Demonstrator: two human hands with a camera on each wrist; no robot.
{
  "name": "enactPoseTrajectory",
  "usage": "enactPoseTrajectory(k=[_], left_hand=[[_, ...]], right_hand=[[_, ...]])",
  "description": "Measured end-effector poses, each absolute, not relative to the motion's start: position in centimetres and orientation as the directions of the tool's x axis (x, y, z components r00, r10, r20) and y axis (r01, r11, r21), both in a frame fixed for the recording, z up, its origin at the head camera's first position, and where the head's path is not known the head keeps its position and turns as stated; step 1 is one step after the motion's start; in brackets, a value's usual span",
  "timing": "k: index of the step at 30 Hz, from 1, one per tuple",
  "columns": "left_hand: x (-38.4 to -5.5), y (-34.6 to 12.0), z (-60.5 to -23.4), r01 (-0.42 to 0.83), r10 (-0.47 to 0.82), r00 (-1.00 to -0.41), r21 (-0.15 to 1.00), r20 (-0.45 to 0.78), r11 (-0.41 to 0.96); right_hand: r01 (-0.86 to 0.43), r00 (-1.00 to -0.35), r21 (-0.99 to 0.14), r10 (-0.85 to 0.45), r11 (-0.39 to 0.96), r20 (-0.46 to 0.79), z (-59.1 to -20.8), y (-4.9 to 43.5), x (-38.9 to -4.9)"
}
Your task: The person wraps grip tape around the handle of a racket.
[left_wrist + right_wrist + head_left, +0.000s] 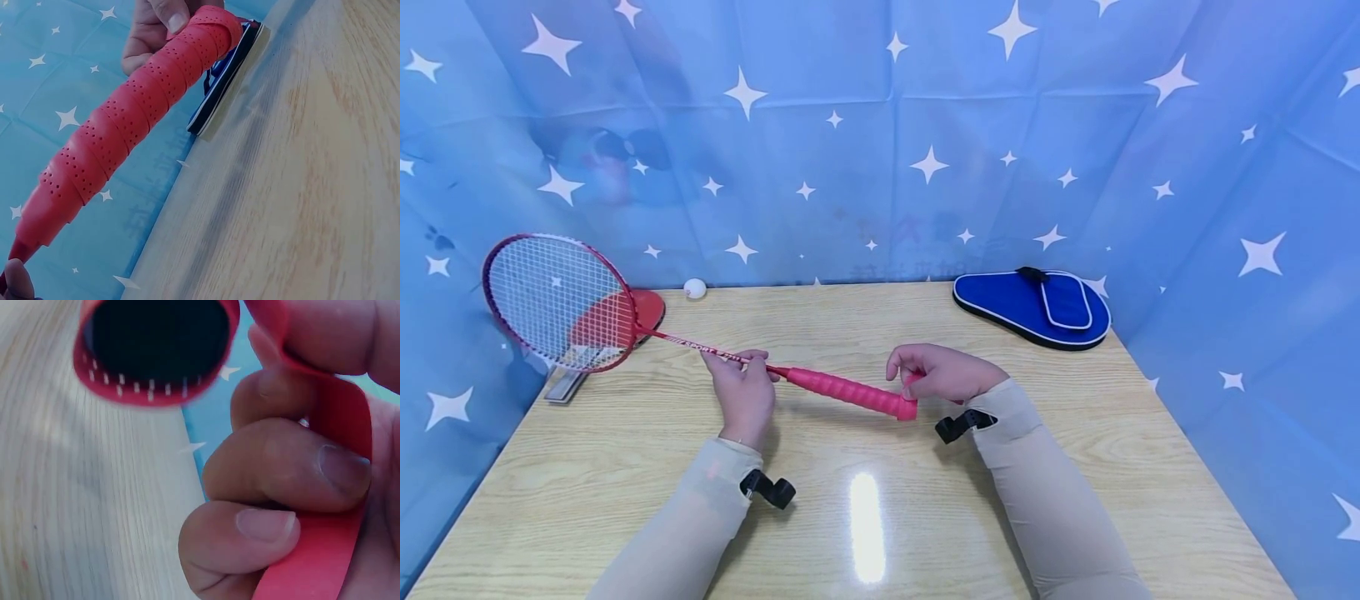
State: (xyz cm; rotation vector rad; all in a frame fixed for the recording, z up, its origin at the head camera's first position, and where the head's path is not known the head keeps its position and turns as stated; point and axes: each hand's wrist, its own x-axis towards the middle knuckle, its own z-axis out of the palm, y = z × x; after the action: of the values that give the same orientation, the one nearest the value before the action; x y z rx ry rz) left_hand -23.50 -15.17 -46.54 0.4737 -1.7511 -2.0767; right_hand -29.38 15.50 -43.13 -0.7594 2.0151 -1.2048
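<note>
A red badminton racket [688, 341] is held above the table, its strung head at the left and its red handle [846, 390] pointing right. My left hand [745, 402] pinches the slim shaft just beyond the handle. Perforated overgrip [119, 128] spirals around the handle in the left wrist view. Near the butt end, my right hand [953, 372] grips a loose strip of the overgrip tape [319, 559]. In the right wrist view, the strip runs across the palm under curled fingers [287, 465], and the handle's dark butt [156, 347] faces the camera.
A red table tennis paddle [651, 310] lies behind the racket head, with a white ball [695, 288] to its right. At the back right is a blue paddle case [1007, 302]. A starry blue curtain [865, 167] hangs behind the wooden table [805, 517].
</note>
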Motion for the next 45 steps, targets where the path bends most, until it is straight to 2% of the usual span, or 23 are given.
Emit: enactPoseTrajectory(k=[8,15,21,30,36,45], left_hand=[[-23.36,-15.07,-46.41,0.093,-0.502,-0.865,0.981,-0.004,-0.168],[-23.24,-15.11,-46.35,0.118,-0.515,-0.857,0.979,0.015,-0.167],[-23.31,-15.09,-46.32,0.099,-0.522,-0.853,0.981,-0.003,-0.168],[-23.27,-15.10,-46.04,0.125,-0.507,-0.862,0.969,-0.002,-0.215],[-23.16,-14.99,-45.86,0.137,-0.507,-0.862,0.967,0.009,-0.215],[-23.17,-15.26,-46.21,0.039,-0.491,-0.870,0.983,-0.054,-0.178]], right_hand=[[-0.086,-0.627,-0.886,-0.716,0.455,-0.307,-43.48,15.87,-29.66],[-0.015,-0.558,-0.892,-0.744,0.451,-0.367,-43.99,15.78,-29.80],[-0.045,-0.504,-0.894,-0.783,0.445,-0.365,-44.05,15.51,-29.74],[-0.042,-0.497,-0.896,-0.787,0.442,-0.365,-43.91,15.22,-29.47],[-0.022,-0.465,-0.893,-0.795,0.450,-0.390,-43.92,15.19,-29.45],[-0.066,-0.468,-0.890,-0.802,0.450,-0.371,-43.81,15.21,-29.37]])
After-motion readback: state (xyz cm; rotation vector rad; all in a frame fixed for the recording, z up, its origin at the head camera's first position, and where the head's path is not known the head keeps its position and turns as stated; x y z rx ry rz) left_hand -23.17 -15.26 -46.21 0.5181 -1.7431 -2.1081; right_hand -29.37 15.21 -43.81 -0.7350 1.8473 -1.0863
